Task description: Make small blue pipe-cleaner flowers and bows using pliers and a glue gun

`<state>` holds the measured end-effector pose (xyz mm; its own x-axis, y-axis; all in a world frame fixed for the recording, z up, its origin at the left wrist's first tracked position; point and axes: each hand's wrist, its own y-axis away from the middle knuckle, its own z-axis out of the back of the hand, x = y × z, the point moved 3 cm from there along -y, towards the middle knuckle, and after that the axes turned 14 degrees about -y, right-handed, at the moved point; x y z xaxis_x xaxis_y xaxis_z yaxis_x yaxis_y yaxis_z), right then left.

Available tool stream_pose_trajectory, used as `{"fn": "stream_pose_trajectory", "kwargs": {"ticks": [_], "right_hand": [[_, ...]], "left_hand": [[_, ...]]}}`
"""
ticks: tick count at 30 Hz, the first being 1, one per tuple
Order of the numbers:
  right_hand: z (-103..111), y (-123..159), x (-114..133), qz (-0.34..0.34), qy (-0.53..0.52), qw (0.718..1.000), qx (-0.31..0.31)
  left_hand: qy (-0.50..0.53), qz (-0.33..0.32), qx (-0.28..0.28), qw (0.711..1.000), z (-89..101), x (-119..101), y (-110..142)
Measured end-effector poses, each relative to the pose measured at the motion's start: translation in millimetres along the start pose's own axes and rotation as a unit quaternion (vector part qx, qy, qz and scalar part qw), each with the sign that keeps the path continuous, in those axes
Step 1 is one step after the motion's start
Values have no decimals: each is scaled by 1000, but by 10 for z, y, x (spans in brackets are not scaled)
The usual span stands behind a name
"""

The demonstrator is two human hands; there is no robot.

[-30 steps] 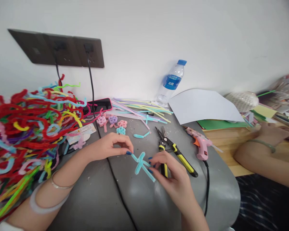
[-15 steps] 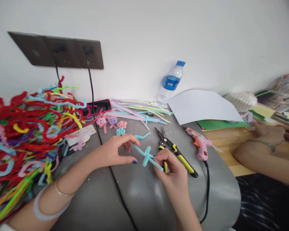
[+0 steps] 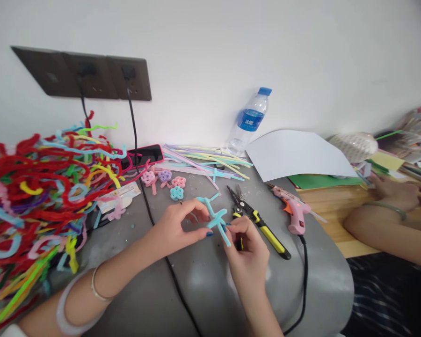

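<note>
Between my hands is a light-blue pipe cleaner cross (image 3: 216, 219), its short pieces crossing at the middle. My right hand (image 3: 250, 243) pinches it between thumb and fingertips just right of the crossing. Thumb and fingers spread apart, my left hand (image 3: 182, 222) is open at the left side of the cross; its fingertips are very near the upper arm, and I cannot tell if they touch. Beyond the left hand lie small pipe cleaner flowers, a blue one (image 3: 177, 193), a purple one (image 3: 164, 175) and pink ones (image 3: 178, 182). Yellow-and-black pliers (image 3: 266, 229) lie partly behind my right hand.
A tangled pipe cleaner heap (image 3: 56, 187) covers the left. Straight pipe cleaners (image 3: 203, 157) and a phone (image 3: 149, 154) lie along the wall. A bottle (image 3: 250, 119) leans there, beside white paper (image 3: 298, 154). A pink glue gun (image 3: 294, 213) is at right, near another person's arm (image 3: 382, 229).
The blue cross has turned, its lower arm now pointing more steeply downward. My left hand has shifted slightly right, closer to the cross. My right hand keeps its pinch.
</note>
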<state>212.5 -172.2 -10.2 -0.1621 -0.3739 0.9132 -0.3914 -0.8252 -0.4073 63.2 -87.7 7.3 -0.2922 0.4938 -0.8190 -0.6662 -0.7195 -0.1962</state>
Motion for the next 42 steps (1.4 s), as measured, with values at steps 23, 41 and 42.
{"fn": "stream_pose_trajectory", "kwargs": {"ticks": [23, 41, 42], "right_hand": [[105, -56, 48, -124, -40, 990, 62], [134, -141, 37, -69, -37, 992, 96], [132, -138, 38, -72, -37, 992, 97]], "left_hand": [[-111, -167, -134, 970, 144, -77, 40], [-93, -183, -157, 966, 139, -95, -8], [-89, -179, -155, 968, 137, -90, -6]]}}
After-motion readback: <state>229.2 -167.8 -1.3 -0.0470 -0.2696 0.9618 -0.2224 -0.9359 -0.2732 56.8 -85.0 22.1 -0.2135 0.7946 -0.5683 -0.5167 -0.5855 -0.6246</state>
